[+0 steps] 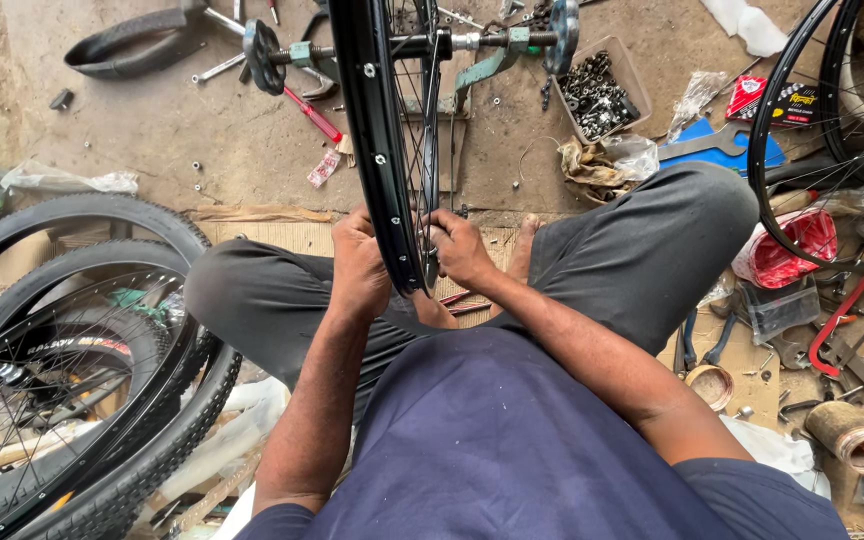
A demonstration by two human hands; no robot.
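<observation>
A black bicycle wheel rim with thin spokes stands upright in a truing stand, seen edge-on straight ahead of me. My left hand presses against the rim's left side near its lower end, fingers curled on it. My right hand grips the spokes on the rim's right side; whether it holds a small tool is hidden by the fingers. I sit cross-legged in dark trousers, knees to both sides of the wheel.
Tyred wheels lie stacked at my left. A bare rim leans at the right. A cardboard box of nuts, a red screwdriver, a blue sheet with a spanner, tape rolls and loose hardware litter the floor.
</observation>
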